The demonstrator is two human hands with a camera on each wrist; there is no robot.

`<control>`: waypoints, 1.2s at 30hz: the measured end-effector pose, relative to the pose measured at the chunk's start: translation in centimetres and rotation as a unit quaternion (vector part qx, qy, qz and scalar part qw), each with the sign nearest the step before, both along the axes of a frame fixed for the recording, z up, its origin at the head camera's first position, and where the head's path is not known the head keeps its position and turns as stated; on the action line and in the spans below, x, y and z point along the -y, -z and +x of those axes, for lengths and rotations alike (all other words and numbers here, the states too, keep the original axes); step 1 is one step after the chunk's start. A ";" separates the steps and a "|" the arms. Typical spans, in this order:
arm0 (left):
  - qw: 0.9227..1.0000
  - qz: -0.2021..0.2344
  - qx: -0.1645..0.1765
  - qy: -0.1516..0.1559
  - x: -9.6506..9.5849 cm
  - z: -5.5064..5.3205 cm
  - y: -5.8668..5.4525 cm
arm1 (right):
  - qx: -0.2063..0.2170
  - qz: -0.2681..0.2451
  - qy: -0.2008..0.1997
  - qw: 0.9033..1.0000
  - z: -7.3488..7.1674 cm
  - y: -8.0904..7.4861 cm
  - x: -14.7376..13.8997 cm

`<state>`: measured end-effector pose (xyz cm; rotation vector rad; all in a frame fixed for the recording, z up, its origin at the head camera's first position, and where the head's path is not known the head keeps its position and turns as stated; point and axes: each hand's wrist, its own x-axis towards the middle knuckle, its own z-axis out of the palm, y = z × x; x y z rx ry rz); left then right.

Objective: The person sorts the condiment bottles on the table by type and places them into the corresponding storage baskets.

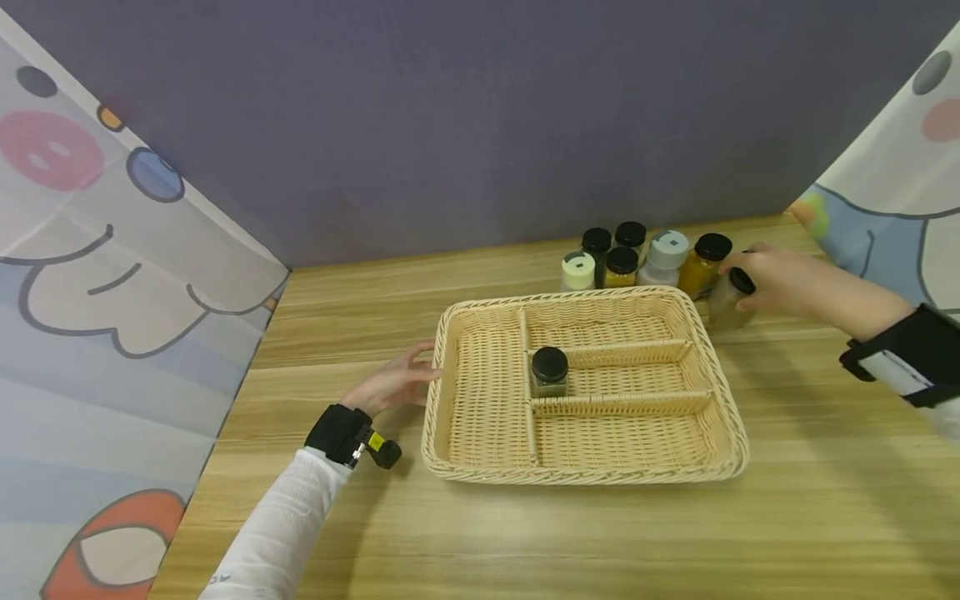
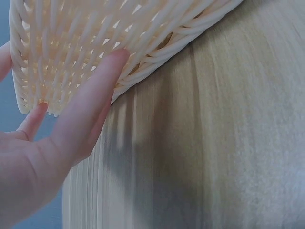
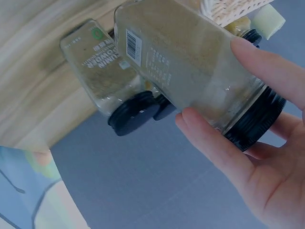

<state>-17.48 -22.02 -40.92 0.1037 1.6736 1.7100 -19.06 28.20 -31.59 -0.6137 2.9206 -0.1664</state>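
Observation:
My right hand [image 1: 783, 282] grips a clear square jar [image 3: 176, 52] with a black lid and pale brown powder inside. In the right wrist view, thumb and fingers lie around it near the lid, and the jar is tilted. Another black-lidded jar of brown powder [image 3: 102, 67], with a printed label, stands close behind it. My left hand [image 1: 393, 383] rests at the left side of a divided wicker basket [image 1: 585, 477]; its extended fingers touch the wall [image 2: 95, 52]. One black-lidded jar [image 1: 550, 375] stands in the basket's middle right compartment, against the long divider.
Several jars stand behind the basket: a white-lidded one [image 1: 666, 254], a cream-lidded one [image 1: 577, 271], a black-lidded yellow one [image 1: 701, 265] and others. A grey wall [image 1: 465, 133] closes off the back of the wooden table [image 1: 480, 542]. Printed curtains [image 1: 90, 275] hang at both sides.

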 end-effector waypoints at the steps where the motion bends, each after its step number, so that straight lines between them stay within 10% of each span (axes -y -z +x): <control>1: 1.000 -0.001 -0.001 0.002 -0.1 0.1 -0.2 | -0.001 0.001 -0.003 1.000 -0.1 -0.1 0.1; 36: 1.000 -0.005 -0.011 -0.021 0.0 -0.1 0.8 | 0.009 -0.020 -0.056 0.998 -1.5 -4.3 4.3</control>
